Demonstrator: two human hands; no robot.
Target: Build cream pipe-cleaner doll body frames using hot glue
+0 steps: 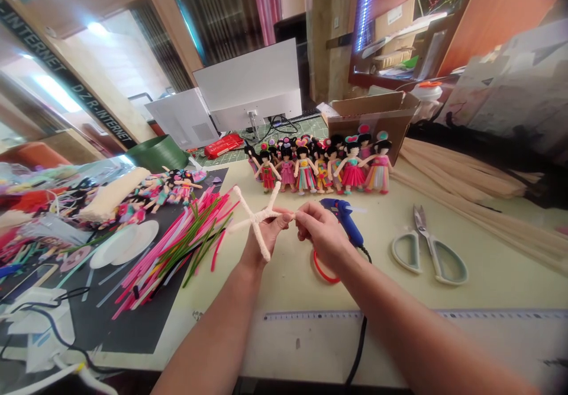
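Note:
My left hand (267, 236) is closed on a cream pipe-cleaner doll body (256, 216), whose fuzzy limbs spread out to the left and up. My right hand (320, 229) pinches the tip of the limb that points right, close against the left fingertips. Just behind the right hand lies a blue glue gun (348, 220), its cord running down toward the front edge. Partly hidden below that hand is a red loop (323, 269) on the table. A pile of pink, green and white pipe cleaners (177, 241) lies left of the hands.
Several finished dolls (306, 167) stand in a row behind the hands. Scissors (426, 247) lie at right, and a ruler (310, 316) runs along the front. A cardboard box (368, 114), monitor (255, 81) and green roll (158, 154) stand farther back. White discs (133, 242) lie left.

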